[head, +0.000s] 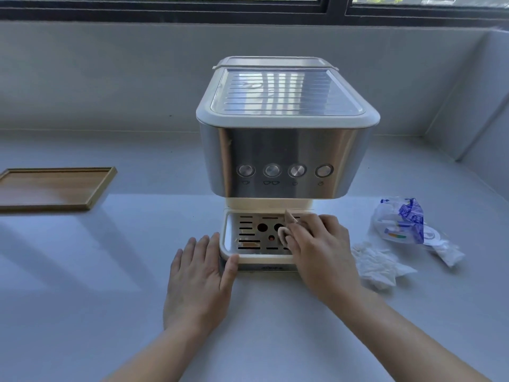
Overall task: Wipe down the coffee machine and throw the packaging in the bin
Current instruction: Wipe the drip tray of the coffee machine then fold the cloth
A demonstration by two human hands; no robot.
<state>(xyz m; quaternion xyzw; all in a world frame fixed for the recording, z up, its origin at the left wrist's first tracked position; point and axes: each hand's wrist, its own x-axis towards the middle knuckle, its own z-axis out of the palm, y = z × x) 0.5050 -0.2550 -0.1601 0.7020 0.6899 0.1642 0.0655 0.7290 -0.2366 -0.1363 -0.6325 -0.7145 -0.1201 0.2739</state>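
Observation:
A steel and cream coffee machine [283, 150] stands in the middle of the white counter. Its metal drip tray [248, 238] faces me at the bottom. My right hand [316, 246] presses a small stained wipe [283, 232] onto the right part of the drip tray. Flat on the counter lies my left hand [198, 274], fingers apart, its thumb touching the tray's front left corner. A crumpled clear and blue plastic packaging [407, 224] lies to the right of the machine. Beside it sits a crumpled white tissue [377, 266].
A shallow wooden tray [55, 188] lies on the counter at the far left. A grey wall runs behind the machine and turns forward at the right, with a dark window frame above. No bin is in view.

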